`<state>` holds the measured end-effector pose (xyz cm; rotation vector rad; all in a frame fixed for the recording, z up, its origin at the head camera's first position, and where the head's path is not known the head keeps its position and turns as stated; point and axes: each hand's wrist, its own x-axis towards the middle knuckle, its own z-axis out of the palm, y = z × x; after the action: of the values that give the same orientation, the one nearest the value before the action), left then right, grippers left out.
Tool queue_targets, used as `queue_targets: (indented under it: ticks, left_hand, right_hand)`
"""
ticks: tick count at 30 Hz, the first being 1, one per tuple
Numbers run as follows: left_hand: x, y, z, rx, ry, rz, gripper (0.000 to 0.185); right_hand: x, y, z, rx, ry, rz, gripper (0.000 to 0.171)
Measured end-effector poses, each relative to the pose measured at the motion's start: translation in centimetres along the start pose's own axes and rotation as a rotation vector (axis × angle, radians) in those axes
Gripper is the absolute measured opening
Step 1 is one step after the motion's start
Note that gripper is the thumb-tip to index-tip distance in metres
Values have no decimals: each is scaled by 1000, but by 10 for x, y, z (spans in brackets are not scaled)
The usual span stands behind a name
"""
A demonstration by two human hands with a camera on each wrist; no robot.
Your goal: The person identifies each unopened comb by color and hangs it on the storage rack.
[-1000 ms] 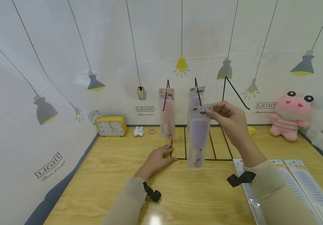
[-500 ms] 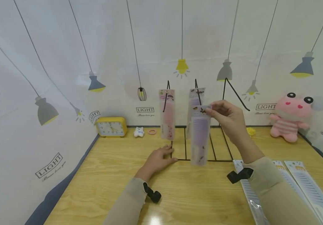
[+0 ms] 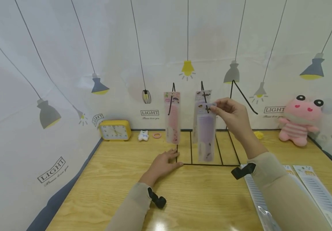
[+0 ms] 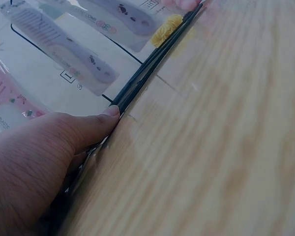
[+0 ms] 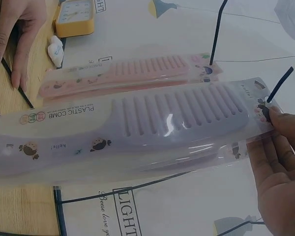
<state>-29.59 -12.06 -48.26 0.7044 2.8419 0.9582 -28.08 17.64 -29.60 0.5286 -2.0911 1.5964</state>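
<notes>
Since a second ago the right hand [image 3: 233,117] has carried the purple comb [image 3: 205,133] in its clear packet up and back, from hanging out over the counter [image 3: 119,179] to the middle hook of the black wire rack [image 3: 210,164]. Seen from the head, its fingers [image 3: 216,110] pinch the packet's top edge right at the hook, and the packet hangs straight down below them, in front of a second purple packet. Just left of those fingers a pink comb [image 3: 172,118] hangs on the next hook with open room between the two. The left hand [image 3: 163,163] lies flat on the counter, fingers straight, against the rack's front left corner.

From the left wrist, the thumb tip [image 4: 110,112] presses the rack's base wire [image 4: 152,66], and bare wood runs wide to its right.

From the right wrist, the fingers [image 5: 280,120] grip the packet's end beside the hook tip [image 5: 280,83], while the purple comb [image 5: 137,130] stretches away from them, the pink comb [image 5: 132,73] beyond it.
</notes>
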Motion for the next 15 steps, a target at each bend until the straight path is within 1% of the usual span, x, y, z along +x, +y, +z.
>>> queue_targets:
  ticks: [4,11,15]
  left_hand:
    - [0,1,1,-3,-5,-5,68]
    - [0,0,0,0,2,-6,69]
    - [0,1,-1,-6,-5,-7,69]
  right_hand:
    - [8,4,0,-19,-3,28,32]
    - [27,10,2,-104,11,49,36]
    - [38,14,3,-126,15,65,36]
